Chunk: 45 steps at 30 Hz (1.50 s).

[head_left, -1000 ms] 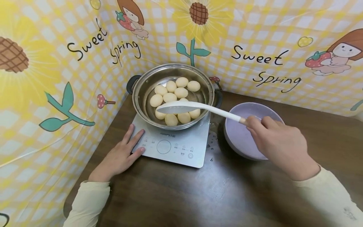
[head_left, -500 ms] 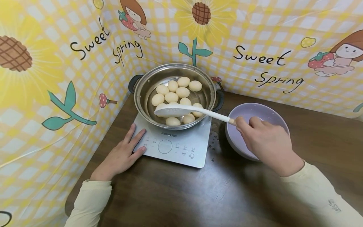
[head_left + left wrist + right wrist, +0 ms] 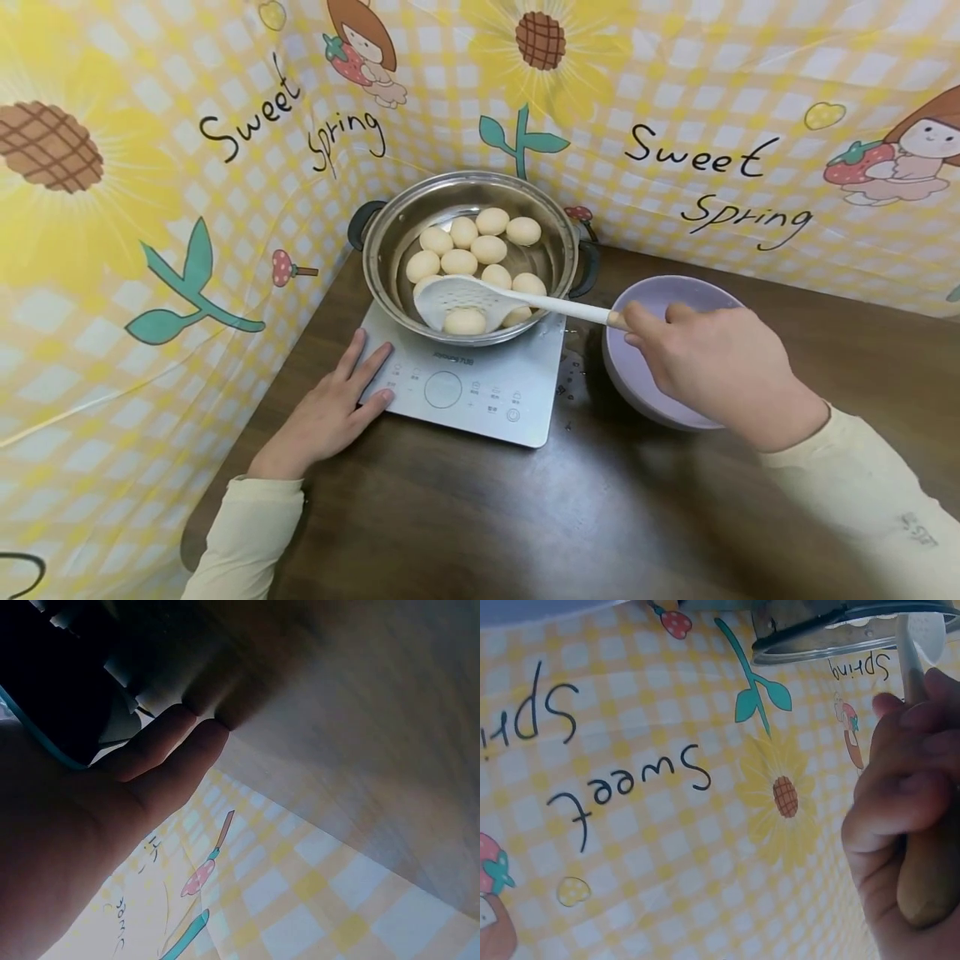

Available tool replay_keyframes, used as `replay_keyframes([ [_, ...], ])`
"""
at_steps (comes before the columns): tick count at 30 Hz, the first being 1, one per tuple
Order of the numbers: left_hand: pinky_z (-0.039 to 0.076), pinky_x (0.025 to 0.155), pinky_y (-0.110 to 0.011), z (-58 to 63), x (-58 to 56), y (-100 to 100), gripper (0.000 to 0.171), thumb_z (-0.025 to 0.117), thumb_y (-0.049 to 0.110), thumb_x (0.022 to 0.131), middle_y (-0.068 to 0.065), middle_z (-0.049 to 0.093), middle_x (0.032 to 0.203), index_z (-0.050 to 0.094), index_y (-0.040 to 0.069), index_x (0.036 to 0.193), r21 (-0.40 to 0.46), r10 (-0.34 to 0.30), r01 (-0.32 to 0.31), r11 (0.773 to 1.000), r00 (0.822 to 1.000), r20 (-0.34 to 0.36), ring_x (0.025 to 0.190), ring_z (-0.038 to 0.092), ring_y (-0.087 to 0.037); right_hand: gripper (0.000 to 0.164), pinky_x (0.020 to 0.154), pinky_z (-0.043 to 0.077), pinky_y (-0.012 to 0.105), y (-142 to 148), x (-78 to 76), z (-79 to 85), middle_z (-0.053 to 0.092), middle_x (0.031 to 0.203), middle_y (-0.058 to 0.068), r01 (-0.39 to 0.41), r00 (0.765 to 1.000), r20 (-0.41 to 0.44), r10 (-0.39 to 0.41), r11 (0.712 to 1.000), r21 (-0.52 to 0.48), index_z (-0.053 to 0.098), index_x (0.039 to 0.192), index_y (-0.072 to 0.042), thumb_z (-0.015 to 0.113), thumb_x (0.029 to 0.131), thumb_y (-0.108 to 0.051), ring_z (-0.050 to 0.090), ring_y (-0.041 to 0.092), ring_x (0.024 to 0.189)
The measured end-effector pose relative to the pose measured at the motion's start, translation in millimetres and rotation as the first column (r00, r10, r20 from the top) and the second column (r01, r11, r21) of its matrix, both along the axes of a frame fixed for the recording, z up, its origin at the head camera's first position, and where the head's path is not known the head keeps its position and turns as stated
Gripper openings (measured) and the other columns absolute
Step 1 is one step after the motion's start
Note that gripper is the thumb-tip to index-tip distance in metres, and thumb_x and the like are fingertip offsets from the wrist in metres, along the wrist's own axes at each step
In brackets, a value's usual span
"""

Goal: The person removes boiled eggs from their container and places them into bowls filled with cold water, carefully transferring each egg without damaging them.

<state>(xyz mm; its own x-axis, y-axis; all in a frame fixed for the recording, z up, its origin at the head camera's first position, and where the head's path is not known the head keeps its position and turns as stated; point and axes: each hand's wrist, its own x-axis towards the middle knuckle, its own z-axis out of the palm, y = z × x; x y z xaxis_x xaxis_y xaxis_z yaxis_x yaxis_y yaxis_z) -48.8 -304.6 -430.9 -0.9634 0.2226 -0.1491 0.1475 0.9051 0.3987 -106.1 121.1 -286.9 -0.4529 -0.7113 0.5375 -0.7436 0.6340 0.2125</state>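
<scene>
In the head view my right hand (image 3: 712,362) grips the wooden handle of a white slotted spoon (image 3: 558,307), reaching over the pot's right side. The spoon's head is tilted low in the pot's near side, with one pale egg (image 3: 465,321) at its bowl. Several more cream-coloured eggs (image 3: 489,250) lie in the steel pot (image 3: 393,229). The wooden handle (image 3: 926,881) shows inside the curled fingers in the right wrist view. My left hand (image 3: 322,417) lies with spread fingers, fingertips at the left edge of the silver induction cooker (image 3: 517,367) under the pot.
A purple bowl (image 3: 637,375) stands right of the cooker, partly under my right hand. Water drops (image 3: 573,379) dot the dark wooden table (image 3: 450,517) between them. A yellow checked sheet (image 3: 705,67) rises behind and on the left. Black handles (image 3: 588,268) stick out from the pot.
The spoon has dipped from level above the eggs into the pot's near side, its bowl turning so an egg sits at it. The left hand has stayed by the cooker.
</scene>
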Motion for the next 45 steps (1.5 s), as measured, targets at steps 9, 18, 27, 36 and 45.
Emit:
replay_keyframes([
  [9,0.031,0.091,-0.066,-0.1,1.7,1.8,0.065,0.036,0.055,0.097,-0.005,-0.01,0.157,0.013,0.03,0.153,-0.005,0.014,-0.014,1.0,1.0,-0.003,0.131,0.027,-0.048,0.014,0.032,0.022,0.031,-2.0,-12.7,14.9,0.026,0.046,-0.007,0.071,0.937,0.324,-0.129,0.981,0.183,0.056,0.081,-0.016,0.063,0.089,-0.025,0.023,0.013,0.037],
  [18,0.03,0.092,-0.066,-1.9,3.6,3.2,0.065,0.035,0.057,0.097,-0.002,-0.011,0.157,0.012,0.032,0.153,0.006,0.017,-0.017,1.0,1.0,0.004,0.132,0.026,-0.048,0.01,0.041,0.034,0.031,-0.3,-38.5,28.9,0.043,0.055,-0.009,0.065,0.73,0.634,-0.255,0.949,0.308,0.065,0.09,-0.025,0.057,0.095,-0.028,0.04,0.011,0.045],
  [27,0.03,0.092,-0.067,-0.2,3.8,4.6,0.065,0.036,0.057,0.097,-0.002,-0.011,0.157,0.012,0.033,0.153,0.008,0.018,-0.018,1.0,1.0,0.005,0.132,0.025,-0.047,0.02,0.051,0.037,0.032,7.2,-51.2,31.2,0.051,0.065,-0.008,0.039,0.59,0.759,-0.276,0.948,0.315,0.067,0.108,-0.026,0.051,0.098,-0.031,0.045,0.01,0.054],
  [36,0.029,0.092,-0.067,1.6,2.2,5.1,0.065,0.037,0.056,0.097,-0.002,-0.01,0.157,0.013,0.032,0.153,0.016,0.015,-0.015,1.0,1.0,-0.001,0.132,0.025,-0.047,0.018,0.053,0.039,0.032,11.7,-53.7,35.4,0.053,0.067,-0.006,0.064,0.554,0.792,-0.257,0.961,0.267,0.068,0.107,-0.023,0.053,0.097,-0.025,0.046,0.012,0.055],
  [45,0.029,0.094,-0.065,2.8,1.7,2.4,0.065,0.037,0.055,0.097,-0.002,-0.011,0.157,0.013,0.032,0.153,0.016,0.022,-0.022,1.0,1.0,0.013,0.133,0.024,-0.046,0.02,0.055,0.04,0.034,21.5,-58.6,44.4,0.058,0.074,-0.005,0.076,0.562,0.796,-0.224,0.972,0.22,0.069,0.11,-0.021,0.055,0.096,-0.022,0.049,0.014,0.063],
])
